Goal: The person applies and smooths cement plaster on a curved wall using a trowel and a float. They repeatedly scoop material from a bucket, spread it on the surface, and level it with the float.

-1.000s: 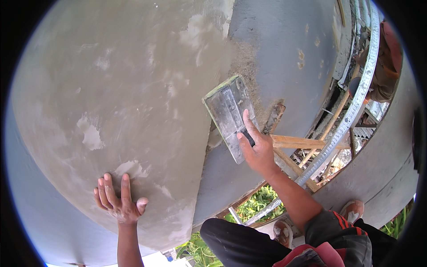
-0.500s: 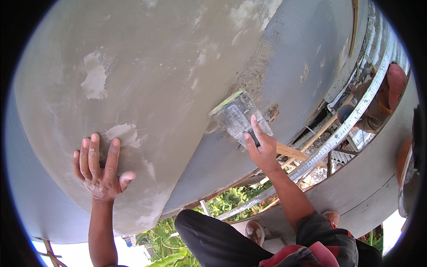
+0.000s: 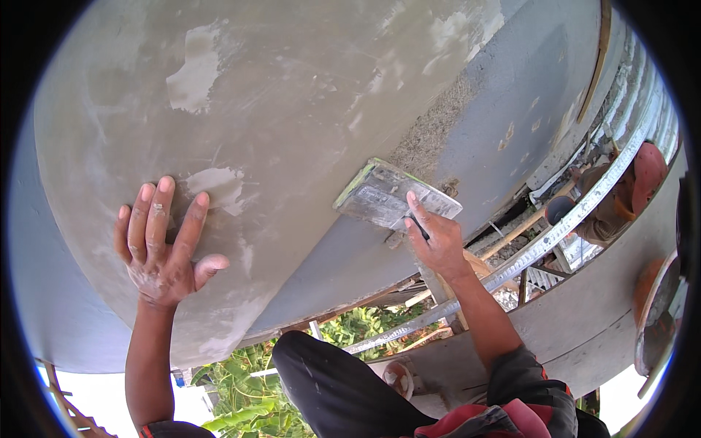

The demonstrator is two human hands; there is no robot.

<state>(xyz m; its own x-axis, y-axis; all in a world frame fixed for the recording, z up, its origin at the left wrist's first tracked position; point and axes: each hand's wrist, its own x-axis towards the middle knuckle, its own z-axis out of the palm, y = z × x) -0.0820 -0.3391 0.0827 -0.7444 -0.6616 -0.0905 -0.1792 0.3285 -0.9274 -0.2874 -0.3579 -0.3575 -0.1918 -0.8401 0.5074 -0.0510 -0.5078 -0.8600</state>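
A curved wall (image 3: pixel 285 139) fills the upper part of the view, coated in smooth grey-brown plaster with lighter dry patches. My left hand (image 3: pixel 161 252) lies against it with fingers stretched out, holding nothing. Toward the middle, my right hand (image 3: pixel 442 244) grips the handle of a plastering trowel (image 3: pixel 380 193). The trowel's rectangular, plaster-smeared plate lies over the border between the brownish coat and a smoother blue-grey area (image 3: pixel 504 139). Pale wet material shows along its upper left edge. Just above it runs a strip of rough, grainy mortar (image 3: pixel 438 120).
A metal rail (image 3: pixel 562 226) curves past on the right, with wooden boards behind it. Beyond it is another person in a red cap (image 3: pixel 646 179). A round pan (image 3: pixel 653 314) sits at the far right on a grey ledge (image 3: pixel 584 321). Green plants (image 3: pixel 244 387) lie below.
My right hand has turned the trowel, so its plate lies more level across the wall. My left hand stays spread on the plaster. The whole view has shifted slightly.
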